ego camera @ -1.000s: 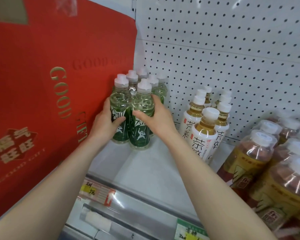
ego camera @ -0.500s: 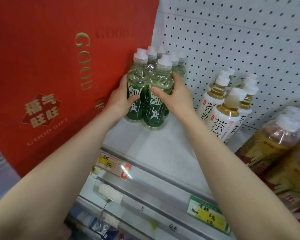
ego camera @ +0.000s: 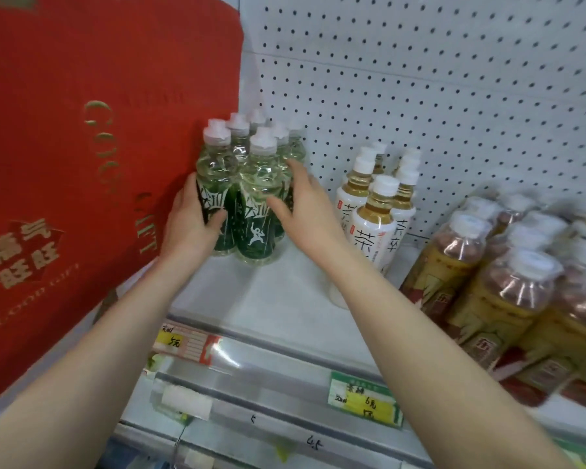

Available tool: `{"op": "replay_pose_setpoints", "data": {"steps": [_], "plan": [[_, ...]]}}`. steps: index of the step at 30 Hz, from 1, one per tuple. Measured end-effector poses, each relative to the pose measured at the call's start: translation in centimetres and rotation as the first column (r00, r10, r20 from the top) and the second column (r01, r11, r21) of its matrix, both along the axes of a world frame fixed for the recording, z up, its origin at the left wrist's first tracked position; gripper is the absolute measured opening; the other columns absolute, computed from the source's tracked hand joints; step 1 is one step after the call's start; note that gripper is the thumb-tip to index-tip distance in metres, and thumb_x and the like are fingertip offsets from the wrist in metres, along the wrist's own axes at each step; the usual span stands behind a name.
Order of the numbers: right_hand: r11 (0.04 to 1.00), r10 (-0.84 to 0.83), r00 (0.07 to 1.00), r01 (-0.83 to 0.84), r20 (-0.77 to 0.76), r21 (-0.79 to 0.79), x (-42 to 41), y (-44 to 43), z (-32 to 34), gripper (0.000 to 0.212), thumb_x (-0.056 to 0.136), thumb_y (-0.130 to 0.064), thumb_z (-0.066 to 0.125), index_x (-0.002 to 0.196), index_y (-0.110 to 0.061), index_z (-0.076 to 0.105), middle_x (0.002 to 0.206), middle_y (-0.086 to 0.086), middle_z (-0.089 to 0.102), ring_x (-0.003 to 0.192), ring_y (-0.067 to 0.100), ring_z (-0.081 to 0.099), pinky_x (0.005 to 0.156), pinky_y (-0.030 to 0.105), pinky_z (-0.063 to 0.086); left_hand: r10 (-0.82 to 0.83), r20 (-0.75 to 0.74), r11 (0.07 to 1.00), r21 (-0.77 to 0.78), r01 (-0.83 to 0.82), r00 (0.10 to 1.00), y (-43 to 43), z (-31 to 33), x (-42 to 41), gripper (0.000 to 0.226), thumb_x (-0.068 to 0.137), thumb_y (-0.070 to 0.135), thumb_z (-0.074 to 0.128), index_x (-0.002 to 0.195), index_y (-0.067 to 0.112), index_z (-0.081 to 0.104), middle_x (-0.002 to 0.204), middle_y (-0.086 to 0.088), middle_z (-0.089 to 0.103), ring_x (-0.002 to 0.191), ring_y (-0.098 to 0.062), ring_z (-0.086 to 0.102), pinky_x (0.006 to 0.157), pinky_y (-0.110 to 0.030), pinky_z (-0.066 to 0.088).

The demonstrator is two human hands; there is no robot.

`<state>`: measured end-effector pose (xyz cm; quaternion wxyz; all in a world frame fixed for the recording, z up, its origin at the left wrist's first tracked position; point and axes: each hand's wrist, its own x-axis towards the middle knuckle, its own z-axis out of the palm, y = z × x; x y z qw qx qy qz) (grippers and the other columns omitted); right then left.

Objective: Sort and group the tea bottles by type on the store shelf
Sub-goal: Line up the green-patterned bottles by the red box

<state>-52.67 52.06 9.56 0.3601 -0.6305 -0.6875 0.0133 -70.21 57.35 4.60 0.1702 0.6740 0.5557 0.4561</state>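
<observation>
Head view: we see round, clear plastic green-label bottles clustered upright on the smooth white shelf.
Left hand: our grip wraps the left front bottle.
Right hand: wide grip, flat fingers pressing the cluster's right side.

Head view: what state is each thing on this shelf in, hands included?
green-label bottles: upright, capped, clustered together.
white-label bottles: upright, capped, in their own group.
yellow-label bottles: capped, grouped at right, blurred.
red gift box: standing at left.
left hand: grips the front-left of the green-label bottles.
right hand: straight fingers press the cluster's right side.
</observation>
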Motion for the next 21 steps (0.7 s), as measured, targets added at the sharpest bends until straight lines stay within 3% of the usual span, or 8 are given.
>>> {"op": "replay_pose_setpoints", "data": {"steps": [3,6,10,13,15,17,19,21], "plan": [[0.983,-0.035,0.999,0.033,0.006,0.178,1.8,-5.1,-0.8,0.053,0.097,-0.018,0.061,0.147,-0.011,0.044,0.135,0.011,0.059,0.122,0.026,0.057,0.1,0.042,0.048,-0.056,0.074,0.985,0.165,0.043,0.996,-4.0,-0.7,1.6,0.068,0.092,0.016,0.065,0.15,0.022,0.031,0.147,-0.007,0.042,0.132,-0.018,0.044,0.11,-0.043,0.04],[0.929,-0.138,0.99,0.132,-0.007,0.347,4.7,-11.1,-2.3,0.039,0.096,-0.009,0.059,0.135,-0.008,0.058,0.123,0.01,0.066,0.109,0.025,0.064,0.089,0.039,0.052,-0.212,0.115,0.956,0.233,0.181,0.971,-8.0,-1.0,4.8,0.059,0.092,0.017,0.065,0.144,0.028,0.039,0.137,0.007,0.046,0.124,-0.005,0.047,0.106,-0.032,0.042],[0.786,-0.384,0.922,0.304,0.039,0.538,10.4,-18.4,-3.9,0.027,0.096,-0.001,0.058,0.12,0.0,0.068,0.114,0.014,0.069,0.104,0.031,0.064,0.092,0.032,0.049,-0.444,0.101,0.866,0.306,0.397,0.891,-12.4,-0.3,10.7,0.052,0.093,0.012,0.065,0.141,0.022,0.046,0.131,0.009,0.048,0.122,-0.007,0.052,0.106,-0.027,0.044],[0.668,-0.579,0.815,0.445,0.041,0.596,15.6,-23.1,-3.4,0.022,0.096,-0.002,0.059,0.114,-0.001,0.071,0.111,0.013,0.069,0.106,0.033,0.061,0.1,0.022,0.038,-0.569,0.033,0.782,0.329,0.529,0.821,-14.9,1.1,15.1,0.046,0.094,0.018,0.062,0.138,0.023,0.05,0.134,0.003,0.051,0.124,-0.012,0.052,0.107,-0.035,0.045],[0.618,-0.664,0.747,0.518,0.04,0.591,19.2,-25.5,-2.4,0.023,0.095,-0.007,0.062,0.117,-0.003,0.07,0.116,0.013,0.066,0.11,0.035,0.057,0.105,0.021,0.031,-0.614,-0.043,0.731,0.348,0.588,0.788,-16.3,2.2,17.8,0.046,0.094,0.021,0.062,0.138,0.025,0.051,0.135,0.004,0.051,0.127,-0.01,0.048,0.107,-0.036,0.043],[0.627,-0.714,0.696,0.593,0.068,0.505,22.5,-27.0,-1.6,0.034,0.096,-0.022,0.063,0.126,-0.008,0.064,0.126,0.013,0.061,0.118,0.035,0.05,0.105,0.033,0.035,-0.62,-0.142,0.699,0.346,0.626,0.771,-17.6,3.1,20.5,0.049,0.093,0.027,0.063,0.14,0.029,0.047,0.141,0.005,0.048,0.13,-0.005,0.04,0.108,-0.029,0.035],[0.676,-0.715,0.694,0.652,0.09,0.344,25.0,-27.5,-1.1,0.047,0.096,-0.036,0.062,0.136,-0.012,0.055,0.137,0.014,0.053,0.127,0.033,0.045,0.105,0.044,0.037,-0.613,-0.229,0.7,0.285,0.655,0.756,-18.5,3.6,22.9,0.061,0.092,0.04,0.062,0.147,0.032,0.038,0.151,0.005,0.039,0.138,-0.008,0.033,0.11,-0.029,0.026],[0.735,-0.673,0.734,0.651,0.088,0.189,26.6,-27.4,-1.0,0.057,0.094,-0.038,0.065,0.143,-0.014,0.048,0.142,0.014,0.048,0.132,0.033,0.043,0.107,0.045,0.037,-0.599,-0.276,0.732,0.193,0.654,0.752,-19.1,3.3,24.8,0.076,0.089,0.051,0.062,0.152,0.033,0.024,0.159,0.005,0.028,0.144,-0.014,0.027,0.115,-0.036,0.025]]}}
